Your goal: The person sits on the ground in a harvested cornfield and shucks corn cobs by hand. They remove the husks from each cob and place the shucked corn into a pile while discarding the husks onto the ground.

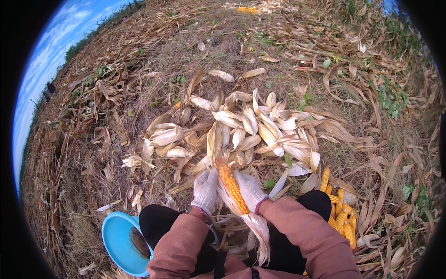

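Note:
Between my hands is an ear of corn [232,188] with yellow-orange kernels bare and silk at its upper tip. Its pale husk [256,226] is peeled back and hangs toward my lap. My left hand [205,191], in a white knit glove, grips the husk at the ear's left side. My right hand [250,190], gloved alike, holds the ear's right side near its middle. Just beyond my hands lies a heap of corn ears in dry husks [244,125]. Husked yellow ears [343,218] are piled beside my right knee.
A light blue plastic basin [118,240] with brown matter inside stands by my left knee. Two ears in husk [222,75] lie beyond the heap. Dry stalks and leaves [115,83] cover the ground around. Farther off lies another yellow corn pile [247,10].

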Motion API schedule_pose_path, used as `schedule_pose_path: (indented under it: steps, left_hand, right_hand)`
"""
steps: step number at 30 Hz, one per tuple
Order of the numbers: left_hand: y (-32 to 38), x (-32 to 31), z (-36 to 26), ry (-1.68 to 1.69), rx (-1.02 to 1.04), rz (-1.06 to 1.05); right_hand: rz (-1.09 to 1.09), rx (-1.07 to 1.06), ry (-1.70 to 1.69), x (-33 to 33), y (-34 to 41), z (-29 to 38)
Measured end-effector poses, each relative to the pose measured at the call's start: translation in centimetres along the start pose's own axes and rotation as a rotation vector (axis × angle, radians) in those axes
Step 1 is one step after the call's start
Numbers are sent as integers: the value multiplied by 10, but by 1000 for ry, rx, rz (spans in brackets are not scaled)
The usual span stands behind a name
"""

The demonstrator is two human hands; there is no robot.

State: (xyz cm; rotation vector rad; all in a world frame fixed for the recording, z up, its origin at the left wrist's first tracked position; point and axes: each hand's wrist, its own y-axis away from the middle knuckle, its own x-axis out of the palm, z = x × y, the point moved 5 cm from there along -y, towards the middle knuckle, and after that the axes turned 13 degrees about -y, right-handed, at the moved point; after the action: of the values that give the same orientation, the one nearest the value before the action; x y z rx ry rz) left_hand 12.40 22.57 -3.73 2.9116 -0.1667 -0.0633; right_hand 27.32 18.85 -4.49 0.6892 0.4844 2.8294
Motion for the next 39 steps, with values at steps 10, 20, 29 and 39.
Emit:
schedule_pose_path:
  steps: [10, 20, 29, 39]
  left_hand:
    - [15, 4, -30, -212, 101, 192]
    - [1, -3, -5, 180, -132, 93]
    - [-14, -2, 18, 533, -299, 160]
    - [-23, -12, 39, 411, -223, 72]
  right_hand:
    - [12, -14, 112, -6, -12, -5]
    - [139, -187, 736, 9, 0, 22]
    - [187, -115, 449, 3, -9, 3]
    - [175, -80, 223, 7, -6, 15]
